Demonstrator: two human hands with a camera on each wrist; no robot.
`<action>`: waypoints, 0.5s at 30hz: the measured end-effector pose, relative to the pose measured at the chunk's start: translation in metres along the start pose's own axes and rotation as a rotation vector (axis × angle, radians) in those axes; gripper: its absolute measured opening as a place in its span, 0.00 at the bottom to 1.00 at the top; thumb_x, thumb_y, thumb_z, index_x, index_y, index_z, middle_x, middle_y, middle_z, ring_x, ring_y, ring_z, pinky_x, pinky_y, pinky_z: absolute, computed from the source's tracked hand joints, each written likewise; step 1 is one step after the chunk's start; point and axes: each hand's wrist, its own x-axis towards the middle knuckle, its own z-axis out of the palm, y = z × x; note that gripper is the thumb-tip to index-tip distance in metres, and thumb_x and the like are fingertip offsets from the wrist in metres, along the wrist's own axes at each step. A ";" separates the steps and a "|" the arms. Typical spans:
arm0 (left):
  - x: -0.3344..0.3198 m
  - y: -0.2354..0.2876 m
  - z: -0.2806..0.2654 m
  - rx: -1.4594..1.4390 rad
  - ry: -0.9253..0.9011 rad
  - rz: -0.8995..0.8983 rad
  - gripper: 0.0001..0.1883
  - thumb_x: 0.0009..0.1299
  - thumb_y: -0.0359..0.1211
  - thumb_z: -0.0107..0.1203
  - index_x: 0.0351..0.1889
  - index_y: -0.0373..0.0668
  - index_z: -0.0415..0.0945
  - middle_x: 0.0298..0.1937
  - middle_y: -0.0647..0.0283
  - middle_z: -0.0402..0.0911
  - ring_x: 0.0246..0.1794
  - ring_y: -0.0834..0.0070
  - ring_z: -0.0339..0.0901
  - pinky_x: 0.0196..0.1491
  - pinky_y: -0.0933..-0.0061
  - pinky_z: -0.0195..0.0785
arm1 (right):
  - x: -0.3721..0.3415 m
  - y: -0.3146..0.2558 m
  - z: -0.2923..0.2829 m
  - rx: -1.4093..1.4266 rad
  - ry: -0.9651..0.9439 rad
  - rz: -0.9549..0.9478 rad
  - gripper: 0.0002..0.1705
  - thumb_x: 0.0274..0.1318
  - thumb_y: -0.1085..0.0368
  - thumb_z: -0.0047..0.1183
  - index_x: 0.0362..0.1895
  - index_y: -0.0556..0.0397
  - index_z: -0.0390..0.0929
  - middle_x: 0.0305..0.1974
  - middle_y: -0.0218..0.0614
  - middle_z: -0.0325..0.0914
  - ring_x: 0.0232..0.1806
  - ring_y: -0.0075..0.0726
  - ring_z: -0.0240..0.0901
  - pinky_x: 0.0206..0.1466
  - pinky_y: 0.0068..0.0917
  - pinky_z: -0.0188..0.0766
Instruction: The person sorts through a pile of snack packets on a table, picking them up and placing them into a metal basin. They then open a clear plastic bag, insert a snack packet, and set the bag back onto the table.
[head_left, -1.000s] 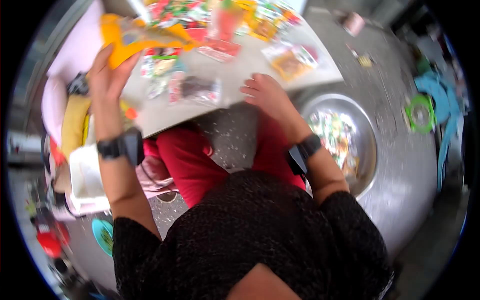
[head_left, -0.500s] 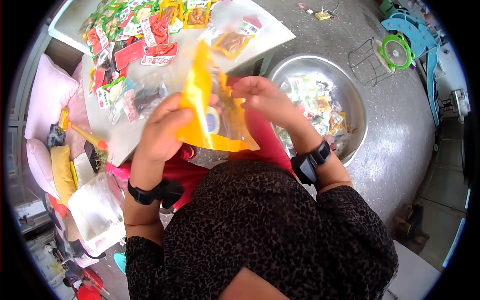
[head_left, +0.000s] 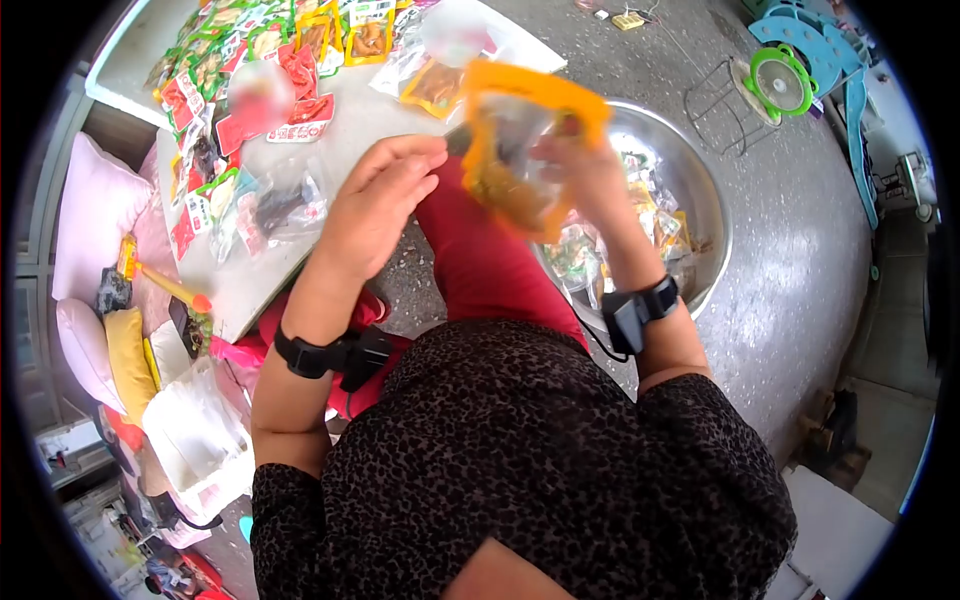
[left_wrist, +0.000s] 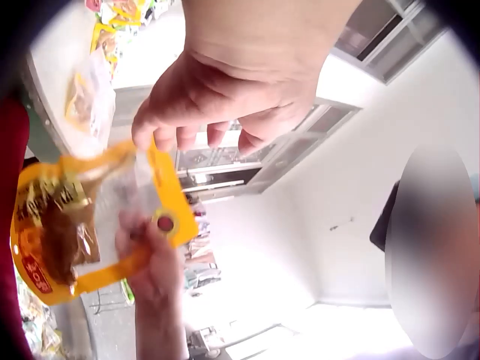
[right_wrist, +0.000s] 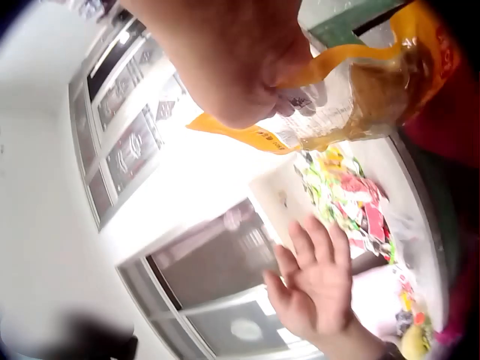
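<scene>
An orange-bordered food pouch (head_left: 505,190) with a clear window hangs in the air over the person's right thigh. The right hand (head_left: 590,178) grips it by one edge. In the left wrist view the pouch (left_wrist: 64,236) shows brown contents at its lower end, and the holding fingers show at its window. Apart from it, the left hand (head_left: 375,205) is raised near the table's edge with nothing in it. In the right wrist view the left hand (right_wrist: 319,292) has its palm exposed and fingers spread.
Several food packets lie on the pale table (head_left: 355,115), including a clear bag with dark contents (head_left: 288,208). A large metal basin (head_left: 712,190) with many packets stands on the right. Beyond it is a green fan (head_left: 780,82). A white bin (head_left: 195,430) stands left.
The orange pouch passed from the left hand to the right hand and moved rightward. The left hand let go of it.
</scene>
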 end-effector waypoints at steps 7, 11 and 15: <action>-0.047 0.006 -0.085 -0.032 0.087 0.028 0.12 0.64 0.30 0.40 0.45 0.37 0.63 0.48 0.55 0.68 0.49 0.66 0.66 0.50 0.67 0.59 | 0.036 0.033 -0.141 0.259 0.345 -0.070 0.09 0.46 0.73 0.44 0.35 0.53 0.65 0.31 0.33 0.70 0.33 0.34 0.71 0.30 0.27 0.66; -0.079 0.005 -0.123 -0.071 0.297 0.056 0.11 0.64 0.32 0.41 0.43 0.38 0.64 0.46 0.56 0.69 0.48 0.67 0.67 0.49 0.67 0.60 | 0.056 0.088 -0.213 0.041 0.606 -0.095 0.07 0.44 0.75 0.44 0.32 0.54 0.65 0.24 0.29 0.69 0.26 0.25 0.67 0.27 0.16 0.62; -0.108 -0.007 -0.156 -0.084 0.469 0.050 0.11 0.63 0.33 0.44 0.42 0.40 0.64 0.43 0.59 0.70 0.46 0.68 0.68 0.47 0.70 0.61 | 0.108 0.196 -0.360 -0.207 0.631 -0.113 0.07 0.38 0.70 0.52 0.26 0.50 0.69 0.19 0.23 0.64 0.18 0.19 0.59 0.20 0.20 0.55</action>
